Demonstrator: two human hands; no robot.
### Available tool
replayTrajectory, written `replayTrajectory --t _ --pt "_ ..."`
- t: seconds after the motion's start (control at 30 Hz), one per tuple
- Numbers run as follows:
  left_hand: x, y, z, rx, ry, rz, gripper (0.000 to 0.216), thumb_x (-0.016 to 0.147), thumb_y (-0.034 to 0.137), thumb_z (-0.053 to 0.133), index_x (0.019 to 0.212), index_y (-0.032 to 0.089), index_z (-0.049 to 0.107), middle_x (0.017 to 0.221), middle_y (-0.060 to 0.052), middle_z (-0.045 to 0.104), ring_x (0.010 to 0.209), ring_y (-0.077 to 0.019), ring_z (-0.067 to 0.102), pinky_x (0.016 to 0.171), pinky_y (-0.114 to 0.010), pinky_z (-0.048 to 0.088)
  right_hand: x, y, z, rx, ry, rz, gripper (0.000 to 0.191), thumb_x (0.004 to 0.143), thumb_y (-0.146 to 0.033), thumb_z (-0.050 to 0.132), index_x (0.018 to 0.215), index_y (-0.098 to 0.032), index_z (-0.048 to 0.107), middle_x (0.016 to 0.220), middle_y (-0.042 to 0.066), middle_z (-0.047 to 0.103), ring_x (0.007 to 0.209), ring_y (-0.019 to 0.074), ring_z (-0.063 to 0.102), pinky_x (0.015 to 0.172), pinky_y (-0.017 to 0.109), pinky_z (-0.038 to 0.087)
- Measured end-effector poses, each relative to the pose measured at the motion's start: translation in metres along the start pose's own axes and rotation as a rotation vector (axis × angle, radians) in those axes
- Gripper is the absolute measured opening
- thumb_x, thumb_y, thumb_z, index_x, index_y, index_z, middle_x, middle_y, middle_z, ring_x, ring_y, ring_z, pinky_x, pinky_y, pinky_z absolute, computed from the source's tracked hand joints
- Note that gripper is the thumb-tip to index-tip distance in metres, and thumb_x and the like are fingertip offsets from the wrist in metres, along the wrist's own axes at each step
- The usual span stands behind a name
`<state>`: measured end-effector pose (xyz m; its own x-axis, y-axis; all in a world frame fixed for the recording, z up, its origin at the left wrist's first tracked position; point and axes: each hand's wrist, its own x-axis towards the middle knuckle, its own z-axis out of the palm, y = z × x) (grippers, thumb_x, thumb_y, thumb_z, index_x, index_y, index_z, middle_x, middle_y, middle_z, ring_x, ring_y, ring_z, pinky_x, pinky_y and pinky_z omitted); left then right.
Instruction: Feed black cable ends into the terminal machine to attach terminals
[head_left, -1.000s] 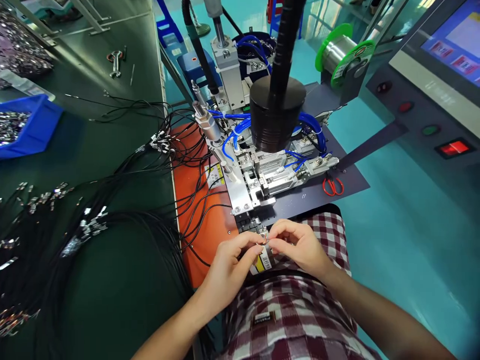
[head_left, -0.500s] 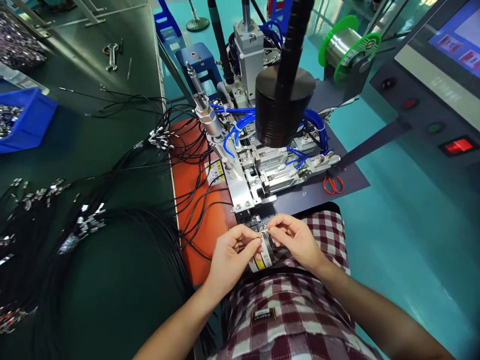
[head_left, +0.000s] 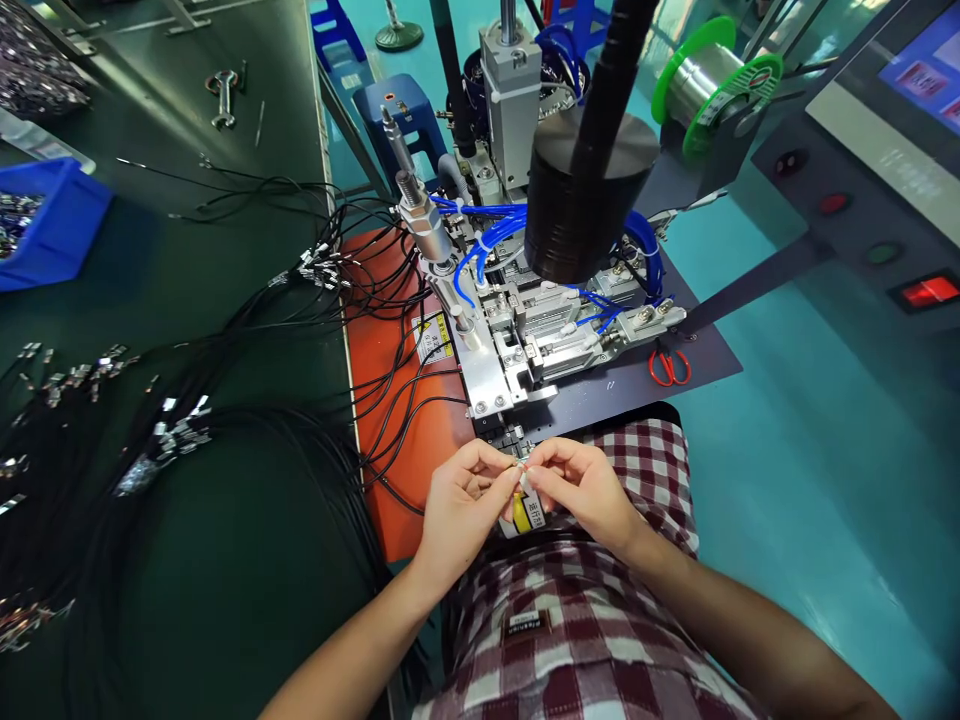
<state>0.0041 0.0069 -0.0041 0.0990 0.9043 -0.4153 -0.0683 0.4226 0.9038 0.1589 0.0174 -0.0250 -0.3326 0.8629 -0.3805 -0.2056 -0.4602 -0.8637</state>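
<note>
A small wire piece [head_left: 523, 467], mostly hidden, sits between the fingertips; left hand [head_left: 466, 500] and right hand [head_left: 581, 488] each pinch it, thumb against forefinger. Just ahead stands 1 machine [head_left: 486, 378], partly hidden by 1 black nozzle [head_left: 587, 215]. Around: 1 pair of red scissors [head_left: 670, 367], 1 green spool [head_left: 697, 85], 1 blue bin [head_left: 64, 238] on the worktop [head_left: 225, 560].

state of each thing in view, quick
left hand, fingers pinched on a tiny part too small to identify
right hand, fingers pinched at the same part
blue plastic bin, open, holding small shiny pieces
red-handled scissors, lying flat
red rectangular switch, lit
bluish display screen, on
green-flanged spool, wound with silver wire
silver metal wrench, lying flat
</note>
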Motion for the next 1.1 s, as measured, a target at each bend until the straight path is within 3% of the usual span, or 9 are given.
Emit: replayTrajectory --t 0.1,0.23,0.37,0.47,0.57,0.67,0.77,0.9,1.1 --pt "-0.001 -0.004 -0.003 -0.037 -0.043 0.017 0.018 0.081 0.031 0.066 0.082 0.016 0.057 0.062 0.005 0.056 0.04 -0.003 0.047 0.038 -0.014 0.038 0.002 0.0 0.0 0.005 -0.014 0.013 0.023 0.077 -0.038 0.069 0.074 -0.017 0.059 0.057 -0.005 0.052 0.047 0.0076 0.044 0.048 0.022 0.035" --pt "0.0 -0.005 -0.005 -0.129 -0.141 0.017 0.026 0.087 0.033 0.058 0.109 0.019 0.055 0.073 0.003 0.057 0.043 -0.0059 0.053 0.04 -0.017 0.042 0.005 0.001 -0.002 -0.019 -0.072 0.003 0.023 0.08 -0.037 0.067 0.075 -0.016 0.058 0.058 -0.005 0.05 0.049 0.0074 0.044 0.049 0.021 0.034" --pt "0.001 -0.005 -0.005 -0.172 -0.131 -0.029 0.017 0.089 0.034 0.055 0.095 0.018 0.054 0.058 0.003 0.059 0.042 -0.0112 0.057 0.041 -0.02 0.043 0.005 0.003 -0.007 -0.055 -0.108 -0.01 0.022 0.081 -0.035 0.067 0.077 -0.016 0.058 0.062 -0.004 0.05 0.05 0.0072 0.045 0.049 0.021 0.036" --pt "0.0 -0.009 -0.002 -0.181 -0.062 -0.025 0.016 0.089 0.031 0.057 0.086 0.017 0.054 0.049 0.005 0.053 0.038 -0.0064 0.048 0.04 -0.016 0.034 0.005 0.005 -0.01 -0.082 -0.136 0.005 0.022 0.081 -0.035 0.067 0.077 -0.016 0.057 0.061 -0.005 0.05 0.049 0.0072 0.044 0.049 0.021 0.035" --pt "-0.001 -0.012 0.001 -0.2 -0.002 0.032 0.016 0.088 0.03 0.058 0.081 0.016 0.054 0.049 0.007 0.046 0.041 -0.0027 0.039 0.044 -0.015 0.03 0.006 0.005 -0.01 -0.054 -0.168 0.041 0.022 0.083 -0.035 0.065 0.078 -0.016 0.055 0.058 -0.006 0.048 0.047 0.0067 0.042 0.047 0.02 0.033" --pt "-0.002 -0.013 0.0 -0.208 -0.025 0.024 0.015 0.088 0.031 0.058 0.088 0.016 0.056 0.05 0.008 0.043 0.044 -0.0031 0.036 0.046 -0.016 0.029 0.006 0.003 -0.009 -0.066 -0.161 0.033 0.02 0.084 -0.033 0.063 0.078 -0.016 0.054 0.059 -0.006 0.047 0.048 0.0065 0.042 0.048 0.02 0.034" --pt "-0.001 -0.01 -0.003 -0.194 -0.079 -0.041 0.019 0.084 0.031 0.064 0.094 0.015 0.061 0.053 0.007 0.046 0.045 -0.0035 0.036 0.044 -0.016 0.027 0.004 -0.001 -0.008 -0.18 -0.135 -0.028 0.016 0.085 -0.029 0.061 0.078 -0.016 0.055 0.063 -0.005 0.049 0.051 0.0072 0.044 0.05 0.021 0.035" --pt "0.001 -0.008 -0.003 -0.147 -0.038 -0.054 0.018 0.08 0.031 0.068 0.083 0.013 0.064 0.054 0.004 0.051 0.045 -0.0034 0.036 0.042 -0.016 0.027 0.002 -0.003 -0.008 -0.296 -0.091 -0.087 0.014 0.085 -0.027 0.06 0.077 -0.016 0.058 0.067 -0.002 0.052 0.055 0.0089 0.047 0.052 0.023 0.036" --pt "0.001 -0.009 0.0 -0.12 -0.013 -0.052 0.019 0.078 0.031 0.069 0.082 0.014 0.063 0.057 0.004 0.053 0.045 -0.0034 0.038 0.042 -0.015 0.029 0.003 -0.009 -0.012 -0.325 -0.015 -0.176 0.01 0.081 -0.025 0.064 0.084 -0.016 0.063 0.07 -0.001 0.056 0.06 0.0105 0.048 0.055 0.023 0.038"
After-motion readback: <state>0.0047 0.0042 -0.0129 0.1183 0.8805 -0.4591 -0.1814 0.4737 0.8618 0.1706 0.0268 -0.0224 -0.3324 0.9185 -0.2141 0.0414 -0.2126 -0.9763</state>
